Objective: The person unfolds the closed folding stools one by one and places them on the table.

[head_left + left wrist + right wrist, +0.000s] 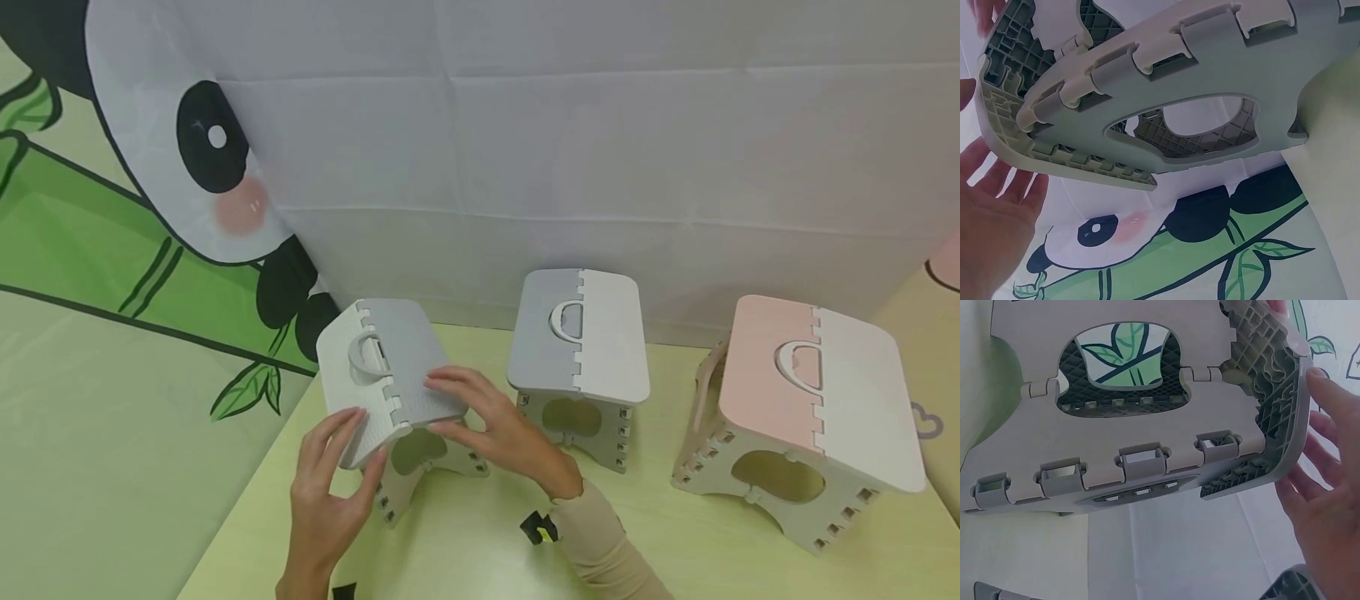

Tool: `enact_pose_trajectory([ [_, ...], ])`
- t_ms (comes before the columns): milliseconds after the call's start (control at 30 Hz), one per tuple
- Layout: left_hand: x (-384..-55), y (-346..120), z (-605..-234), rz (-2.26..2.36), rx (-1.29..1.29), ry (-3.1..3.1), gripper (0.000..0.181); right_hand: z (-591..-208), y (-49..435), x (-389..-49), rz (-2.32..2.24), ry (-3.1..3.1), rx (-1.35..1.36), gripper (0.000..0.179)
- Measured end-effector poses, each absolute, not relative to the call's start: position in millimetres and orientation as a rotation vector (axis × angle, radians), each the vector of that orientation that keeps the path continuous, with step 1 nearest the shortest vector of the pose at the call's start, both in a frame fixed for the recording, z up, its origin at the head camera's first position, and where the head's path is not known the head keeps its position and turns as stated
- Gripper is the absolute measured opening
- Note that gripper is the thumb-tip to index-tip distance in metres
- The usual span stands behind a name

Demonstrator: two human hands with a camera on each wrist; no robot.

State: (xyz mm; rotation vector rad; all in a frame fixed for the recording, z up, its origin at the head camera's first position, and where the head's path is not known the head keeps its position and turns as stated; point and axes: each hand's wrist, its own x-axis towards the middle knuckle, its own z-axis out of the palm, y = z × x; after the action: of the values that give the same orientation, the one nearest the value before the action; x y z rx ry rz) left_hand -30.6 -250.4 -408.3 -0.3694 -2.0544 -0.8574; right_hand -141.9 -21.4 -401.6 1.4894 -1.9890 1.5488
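A folding step stool (411, 354) with a white half and a grey half stands at the left of the table, its top bent along the hinged middle seam. My left hand (330, 500) grips the front corner of the white half, fingers on the upper face and thumb by the front edge. On the grey half, my right hand (506, 429) has its fingers on top and its thumb at the front edge. Both wrist views look at the stool's hinged legs (1210, 81) and ribbed underside (1272, 394) from below.
A second grey-and-white stool (611, 333) stands upright in the middle of the table (480, 554). Farther right is a larger pink-and-white stool (772, 367). A cloth with a panda print (217, 133) hangs behind and to the left.
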Motion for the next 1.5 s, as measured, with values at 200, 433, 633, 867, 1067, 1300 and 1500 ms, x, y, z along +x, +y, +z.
enact_pose_trajectory([
  [200,-32,-247,-406,-0.838,-0.414,-2.035,0.05,-399,-23,-143,1.43,-1.957,1.542,0.046],
  [433,-32,-244,-402,-0.851,-0.45,-2.004,0.047,-397,-23,-144,1.378,-1.952,1.614,0.039],
  [633,-33,-245,-400,-0.851,-0.466,-1.999,0.048,-397,-21,-144,1.357,-1.943,1.638,0.038],
  [867,-34,-248,-404,-0.844,-0.442,-2.048,0.05,-397,-21,-145,1.322,-1.967,1.643,0.039],
  [1067,-36,-251,-408,-0.842,-0.45,-2.044,0.048,-399,-22,-146,1.3,-1.955,1.639,0.039],
  [1300,-36,-253,-411,-0.815,-0.427,-2.086,0.047,-399,-23,-146,1.296,-1.953,1.643,0.039],
  [1500,-37,-254,-412,-0.816,-0.433,-2.087,0.047,-401,-24,-147,1.279,-1.947,1.641,0.039],
])
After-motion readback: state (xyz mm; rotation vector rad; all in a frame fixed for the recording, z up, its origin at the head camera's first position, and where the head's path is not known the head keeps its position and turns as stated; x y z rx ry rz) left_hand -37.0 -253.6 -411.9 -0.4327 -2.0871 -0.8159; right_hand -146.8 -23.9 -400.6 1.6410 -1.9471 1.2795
